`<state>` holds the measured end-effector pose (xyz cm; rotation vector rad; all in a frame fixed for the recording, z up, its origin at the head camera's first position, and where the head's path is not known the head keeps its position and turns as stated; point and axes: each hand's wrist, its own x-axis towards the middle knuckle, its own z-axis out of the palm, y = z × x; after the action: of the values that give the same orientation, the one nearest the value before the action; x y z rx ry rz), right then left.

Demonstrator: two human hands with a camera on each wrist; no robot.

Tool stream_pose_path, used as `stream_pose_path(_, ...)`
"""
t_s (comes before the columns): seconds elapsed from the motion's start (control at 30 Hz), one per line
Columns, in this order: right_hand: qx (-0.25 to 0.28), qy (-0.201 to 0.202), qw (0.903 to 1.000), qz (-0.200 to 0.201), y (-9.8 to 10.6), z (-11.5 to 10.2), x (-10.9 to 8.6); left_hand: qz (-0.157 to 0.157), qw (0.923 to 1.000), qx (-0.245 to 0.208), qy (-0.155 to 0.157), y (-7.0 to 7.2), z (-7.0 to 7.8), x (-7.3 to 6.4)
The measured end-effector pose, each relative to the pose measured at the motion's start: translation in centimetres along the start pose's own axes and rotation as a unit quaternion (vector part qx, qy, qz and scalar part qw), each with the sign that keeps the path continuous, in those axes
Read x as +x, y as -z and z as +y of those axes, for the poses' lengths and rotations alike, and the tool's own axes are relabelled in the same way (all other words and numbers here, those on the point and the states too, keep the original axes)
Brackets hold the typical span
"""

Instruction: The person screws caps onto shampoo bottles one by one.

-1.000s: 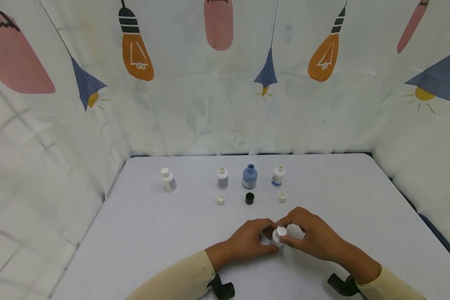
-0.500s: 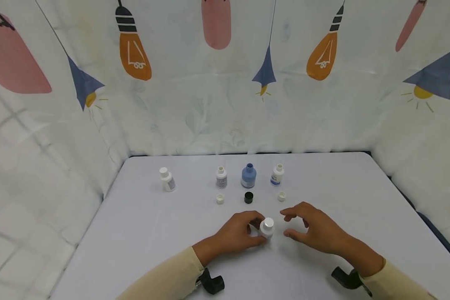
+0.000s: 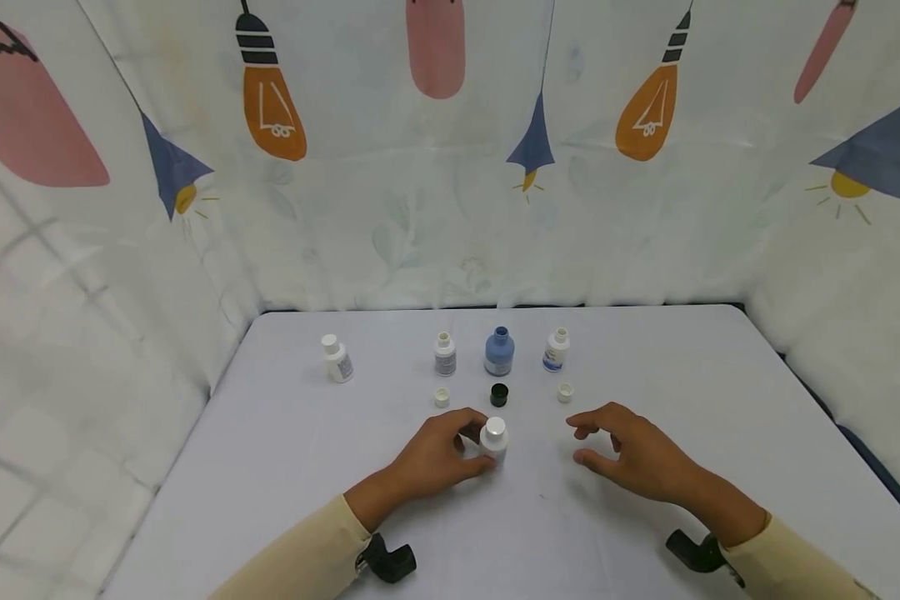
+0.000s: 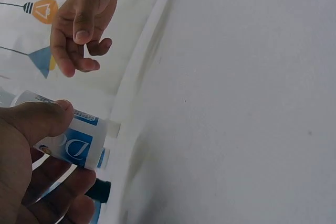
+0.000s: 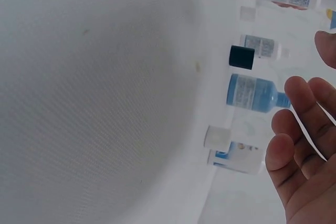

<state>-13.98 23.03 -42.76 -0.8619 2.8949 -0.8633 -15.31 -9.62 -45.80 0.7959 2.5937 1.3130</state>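
Observation:
My left hand (image 3: 433, 454) grips a small white bottle (image 3: 493, 441) between thumb and fingers, its white cap on. The left wrist view shows the bottle's blue and white label (image 4: 76, 144) between the thumb and the fingers below it. My right hand (image 3: 637, 454) is off to the right, fingers relaxed and thumb apart, touching nothing. Beyond the hands stand an uncapped white bottle (image 3: 446, 355), an uncapped blue bottle (image 3: 499, 353) and an uncapped white bottle with a blue band (image 3: 556, 350). In front of them lie a white cap (image 3: 442, 397), a black cap (image 3: 498, 395) and another white cap (image 3: 565, 392).
A capped white bottle (image 3: 337, 360) stands at the back left of the white table (image 3: 285, 500). Behind the table hangs a pale curtain (image 3: 420, 225) with lamp prints. Black mounts (image 3: 392, 560) are fixed at both wrists.
My right hand has let go of the capped bottle and drawn back to the right. My left hand has carried the bottle leftward, close to the black cap.

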Motion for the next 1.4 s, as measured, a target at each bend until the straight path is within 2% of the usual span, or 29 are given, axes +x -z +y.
stream_pose_path(0.3, -0.001, 0.001, 1.0, -0.001, -0.5, 0.3, 0.4, 0.045, 0.9988, 0.01, 0.013, 2.5, -1.1, -1.3)
stream_pose_path(0.67, -0.009, 0.014, 0.9997, 0.02, -0.7, 0.3, 1.0, 0.1, 0.9929, 0.019, 0.062, 5.3, -2.0, -2.7)
stream_pose_path(0.83, -0.016, 0.008, 0.9997, 0.017, -0.5, 0.2, 1.3, 0.116, 0.9909, 0.016, 0.068, 6.2, -2.8, -3.0)
stream_pose_path(1.13, -0.008, 0.022, 0.9995, 0.024, -0.3, 0.0, 2.1, 0.159, 0.9846, 0.029, 0.066, 7.8, -4.4, -4.0)
stream_pose_path(1.4, -0.009, 0.01, 0.9997, 0.019, -0.7, 0.1, 2.5, 0.18, 0.9795, 0.028, 0.085, 9.0, -5.2, -4.6)
